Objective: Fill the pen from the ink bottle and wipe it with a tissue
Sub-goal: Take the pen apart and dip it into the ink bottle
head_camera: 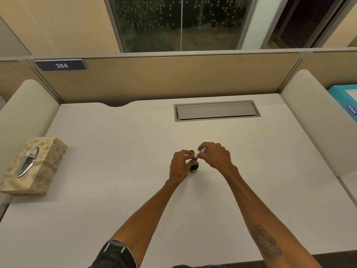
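Note:
A small dark ink bottle (194, 166) stands upright in the middle of the white desk (119, 151). My left hand (180, 166) curls around the bottle's left side and neck, fingertips at its top. My right hand (216, 156) is just right of and above the bottle, pinching a short clear, bluish pen part (202, 150) whose lower end points toward the bottle mouth. The fingers hide most of the pen and the bottle's opening. A patterned beige tissue box (32, 165) with a silver oval slot sits at the desk's left edge.
A grey cable hatch (216, 111) is set into the desk at the back. Padded cream dividers stand at both sides, a tan partition behind. A teal box (345, 99) lies beyond the right divider.

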Demonstrator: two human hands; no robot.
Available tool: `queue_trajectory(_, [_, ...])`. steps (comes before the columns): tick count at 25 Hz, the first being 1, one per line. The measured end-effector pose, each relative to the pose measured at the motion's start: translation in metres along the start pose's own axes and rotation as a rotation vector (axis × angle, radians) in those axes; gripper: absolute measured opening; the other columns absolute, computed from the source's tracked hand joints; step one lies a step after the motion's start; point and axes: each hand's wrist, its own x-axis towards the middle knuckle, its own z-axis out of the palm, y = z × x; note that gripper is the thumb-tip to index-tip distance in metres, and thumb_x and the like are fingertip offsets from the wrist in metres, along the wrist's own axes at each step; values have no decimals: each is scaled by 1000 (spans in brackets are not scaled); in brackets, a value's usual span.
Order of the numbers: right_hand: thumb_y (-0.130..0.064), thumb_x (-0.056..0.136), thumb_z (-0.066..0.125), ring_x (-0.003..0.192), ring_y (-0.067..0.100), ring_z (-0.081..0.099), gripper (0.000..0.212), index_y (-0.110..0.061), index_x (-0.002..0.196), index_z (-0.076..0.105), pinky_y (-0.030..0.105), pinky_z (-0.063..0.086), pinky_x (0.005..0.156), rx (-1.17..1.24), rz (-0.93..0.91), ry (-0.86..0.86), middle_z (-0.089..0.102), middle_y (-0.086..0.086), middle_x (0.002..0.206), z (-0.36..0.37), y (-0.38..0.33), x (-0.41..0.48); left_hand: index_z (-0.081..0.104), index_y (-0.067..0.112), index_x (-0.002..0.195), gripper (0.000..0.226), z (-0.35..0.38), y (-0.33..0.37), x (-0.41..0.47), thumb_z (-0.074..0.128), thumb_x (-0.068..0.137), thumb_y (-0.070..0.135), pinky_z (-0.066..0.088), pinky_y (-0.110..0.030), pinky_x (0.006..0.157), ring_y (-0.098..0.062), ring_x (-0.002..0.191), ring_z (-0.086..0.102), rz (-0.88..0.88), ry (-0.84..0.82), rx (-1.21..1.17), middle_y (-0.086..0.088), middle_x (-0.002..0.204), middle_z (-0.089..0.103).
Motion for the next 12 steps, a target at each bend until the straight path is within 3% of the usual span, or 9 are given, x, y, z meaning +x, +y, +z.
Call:
queue_trajectory(2, [-27,85,60,85,25,69,15,-27,91,74,32,48,73,-27,-13,20,75,-3,89,-1,-1,0,80,22,95,12,1,0,0,76,83,21,53,-37,85,-12,112,61,6,-1,8,11,116,69])
queue_trajectory(5, [-35,85,63,78,27,69,19,-20,77,71,32,48,69,-16,30,37,74,2,80,1,-3,1,80,20,93,11,1,1,0,77,83,19,54,-39,85,-13,110,62,14,12,-1,10,115,70])
queue_trajectory(9, [-34,85,64,87,25,67,12,-27,90,72,30,43,71,-2,7,19,73,-4,90,-2,-1,-1,80,22,93,11,0,4,-1,77,83,20,55,-38,84,-10,107,63,7,13,-11,11,114,70])
queue_trajectory(12, [-28,86,61,81,28,68,13,-24,79,71,31,46,68,-43,9,27,74,2,81,-2,-1,0,80,19,93,12,0,5,-1,77,82,17,54,-35,84,-11,108,63,6,15,-7,8,115,71])
